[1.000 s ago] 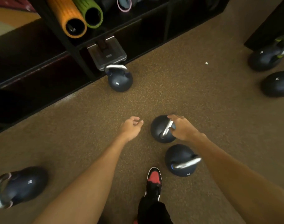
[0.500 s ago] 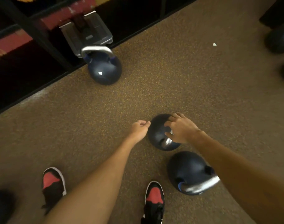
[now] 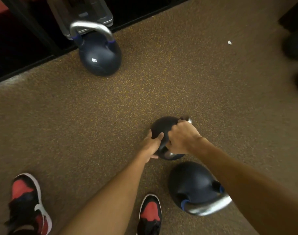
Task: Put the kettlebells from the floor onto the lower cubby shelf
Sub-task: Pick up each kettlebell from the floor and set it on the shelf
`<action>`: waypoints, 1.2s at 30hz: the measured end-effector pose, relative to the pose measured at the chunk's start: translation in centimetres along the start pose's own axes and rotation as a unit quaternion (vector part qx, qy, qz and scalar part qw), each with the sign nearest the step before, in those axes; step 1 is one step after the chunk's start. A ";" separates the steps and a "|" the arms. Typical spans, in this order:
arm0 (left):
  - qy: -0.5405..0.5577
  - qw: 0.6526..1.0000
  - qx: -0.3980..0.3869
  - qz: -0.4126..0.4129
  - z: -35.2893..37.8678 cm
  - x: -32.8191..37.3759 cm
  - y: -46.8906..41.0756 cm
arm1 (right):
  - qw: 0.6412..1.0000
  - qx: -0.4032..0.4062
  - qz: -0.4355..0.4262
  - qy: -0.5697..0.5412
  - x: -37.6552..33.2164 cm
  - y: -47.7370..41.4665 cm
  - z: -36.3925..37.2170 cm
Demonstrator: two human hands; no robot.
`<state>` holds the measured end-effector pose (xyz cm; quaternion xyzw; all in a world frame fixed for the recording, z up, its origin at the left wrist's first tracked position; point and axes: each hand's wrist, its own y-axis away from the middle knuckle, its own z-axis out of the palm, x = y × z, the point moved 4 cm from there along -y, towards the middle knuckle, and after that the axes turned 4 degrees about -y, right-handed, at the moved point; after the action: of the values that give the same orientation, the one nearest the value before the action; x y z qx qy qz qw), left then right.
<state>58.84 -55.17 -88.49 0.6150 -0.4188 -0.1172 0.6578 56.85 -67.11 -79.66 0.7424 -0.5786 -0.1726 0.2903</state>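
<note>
A dark kettlebell (image 3: 161,128) with a silver handle lies on the brown floor in the middle of the head view. My right hand (image 3: 182,138) is closed around its handle. My left hand (image 3: 150,146) is pressed against the ball's left side, fingers wrapped on it. A second kettlebell (image 3: 194,184) lies on its side just below, handle toward the lower right, partly under my right forearm. A third, marked 12KG (image 3: 99,55), stands upright at the top left against the black cubby shelf (image 3: 31,65).
A grey metal plate (image 3: 83,12) sits in the lower cubby behind the upright kettlebell. Two more dark kettlebells (image 3: 294,46) are blurred at the right edge. My red and black shoes (image 3: 26,200) stand at the bottom. A white scrap (image 3: 229,42) lies on the floor.
My left hand has moved right and taken hold of the kettlebell's side. My right hand has closed on its handle. The camera has dropped closer to the floor.
</note>
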 end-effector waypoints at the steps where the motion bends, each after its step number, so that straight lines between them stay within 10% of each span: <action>1: 0.000 1.000 0.007 0.003 0.1 -0.1 -0.2 | 1.000 0.002 -0.005 0.001 0.0 -0.1 0.0; 19: -0.060 0.997 0.011 0.045 -7.4 -1.7 1.7 | 0.951 0.000 0.171 -0.257 -4.0 2.1 -6.2; 36: 0.296 0.953 -0.057 0.025 -28.9 -4.7 13.5 | 0.890 0.084 0.169 -0.414 -16.3 0.7 -29.6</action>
<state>71.14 -28.59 -75.11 0.5729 -0.2134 0.0628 0.7889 69.45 -44.79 -57.71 0.5162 -0.7753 -0.3636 -0.0145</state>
